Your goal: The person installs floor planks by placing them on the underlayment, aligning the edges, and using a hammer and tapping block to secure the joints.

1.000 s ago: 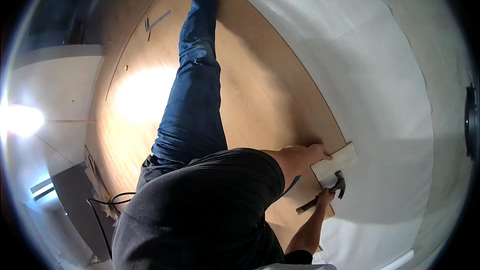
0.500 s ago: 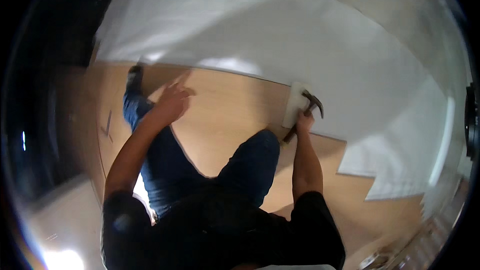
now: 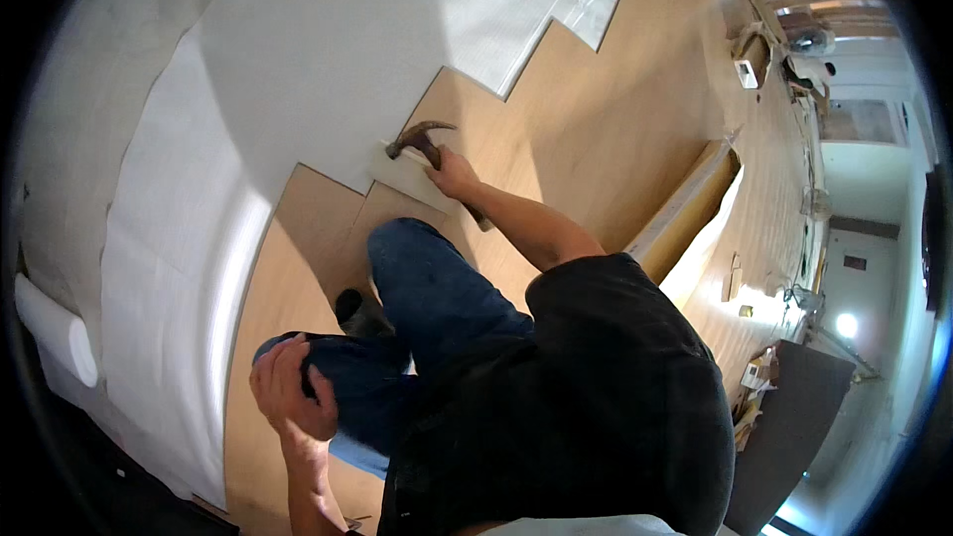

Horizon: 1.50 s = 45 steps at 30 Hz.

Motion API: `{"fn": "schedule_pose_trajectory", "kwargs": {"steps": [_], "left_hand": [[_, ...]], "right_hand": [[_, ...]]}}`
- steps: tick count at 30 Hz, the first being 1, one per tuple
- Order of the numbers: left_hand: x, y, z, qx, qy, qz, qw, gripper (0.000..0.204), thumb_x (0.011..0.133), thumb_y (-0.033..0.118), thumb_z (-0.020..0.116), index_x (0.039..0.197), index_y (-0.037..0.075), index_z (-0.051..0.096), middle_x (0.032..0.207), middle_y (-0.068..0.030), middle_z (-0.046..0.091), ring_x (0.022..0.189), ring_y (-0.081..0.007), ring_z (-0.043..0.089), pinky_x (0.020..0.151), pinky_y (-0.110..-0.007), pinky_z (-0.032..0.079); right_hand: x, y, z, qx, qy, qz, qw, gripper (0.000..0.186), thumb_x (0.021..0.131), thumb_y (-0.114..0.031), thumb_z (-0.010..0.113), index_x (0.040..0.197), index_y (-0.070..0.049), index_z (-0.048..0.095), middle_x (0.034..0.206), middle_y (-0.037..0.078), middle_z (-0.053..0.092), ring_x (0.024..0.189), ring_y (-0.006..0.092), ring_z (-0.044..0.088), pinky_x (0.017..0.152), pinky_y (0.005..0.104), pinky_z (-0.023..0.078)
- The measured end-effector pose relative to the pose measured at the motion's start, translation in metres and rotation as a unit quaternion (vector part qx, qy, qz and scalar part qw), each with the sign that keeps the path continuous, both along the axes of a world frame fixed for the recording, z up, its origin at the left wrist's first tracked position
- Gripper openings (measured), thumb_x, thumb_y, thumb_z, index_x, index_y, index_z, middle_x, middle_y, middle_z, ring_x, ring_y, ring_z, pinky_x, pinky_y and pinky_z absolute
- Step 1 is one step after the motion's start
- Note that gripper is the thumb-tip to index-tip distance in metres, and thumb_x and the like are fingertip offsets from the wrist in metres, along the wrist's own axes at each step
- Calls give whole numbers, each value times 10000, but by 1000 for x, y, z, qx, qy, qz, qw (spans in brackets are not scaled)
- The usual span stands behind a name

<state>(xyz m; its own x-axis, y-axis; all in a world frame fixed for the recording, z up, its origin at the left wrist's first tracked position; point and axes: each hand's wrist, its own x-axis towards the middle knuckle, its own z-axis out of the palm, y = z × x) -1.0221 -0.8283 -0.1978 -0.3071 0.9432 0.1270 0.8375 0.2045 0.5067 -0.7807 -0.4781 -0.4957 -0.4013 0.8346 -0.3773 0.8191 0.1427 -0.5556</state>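
Note:
My right hand [image 3: 455, 175] is wrapped round the handle of a claw hammer [image 3: 421, 143]. The hammer's dark head points toward the plank edge. Just under it a whitish flat block [image 3: 409, 179] lies at the edge of the light wood planks [image 3: 556, 119]; whether the hammer touches it I cannot tell. My left hand [image 3: 295, 387] rests over my bent left knee, fingers apart, holding nothing. White underlayment sheet [image 3: 338, 50] spreads beyond the stepped edge of the planks.
A long opened carton [image 3: 685, 203] lies on the laid planks to my right. A white roll [image 3: 62, 333] sits at the far left on the sheet's outer side. A dark grey panel [image 3: 799, 427] and a small white-ended box [image 3: 749, 69] are farther right.
The view has swung to the right, showing more of the room. My left hand has gone from reaching out with a finger extended to lying on my knee. The hammer stays in my right hand.

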Motion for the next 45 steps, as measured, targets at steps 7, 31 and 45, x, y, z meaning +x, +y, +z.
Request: {"fn": "schedule_pose_trajectory", "kwargs": {"steps": [7,31,45], "left_hand": [[-2,78,19,-93,-123,-109,982,264,817,120,630,1067,70,696,1004,-149,716,1001,-365,651,964,-491,466],[149,422,251,-373,-86,-134,914,282,926,208,545,1110,82,716,1141,-191,715,1062,-385,674,933,-448,532],[361,748,172,-502,8,-336,797,260,944,225,536,987,21,692,1054,-126,717,1012,-293,685,835,-376,552]], "right_hand": [[175,-48,161,-105,-221,-112,963,310,927,-185,594,1189,-25,553,1100,290,682,1061,457,659,892,534,525],[618,-107,529,-491,-229,-222,811,423,667,-197,803,1067,-70,762,1166,173,726,1119,322,689,962,413,528],[838,318,593,-251,-192,-408,856,472,725,-216,775,1115,28,669,1034,268,719,1025,413,695,908,474,552]]}}
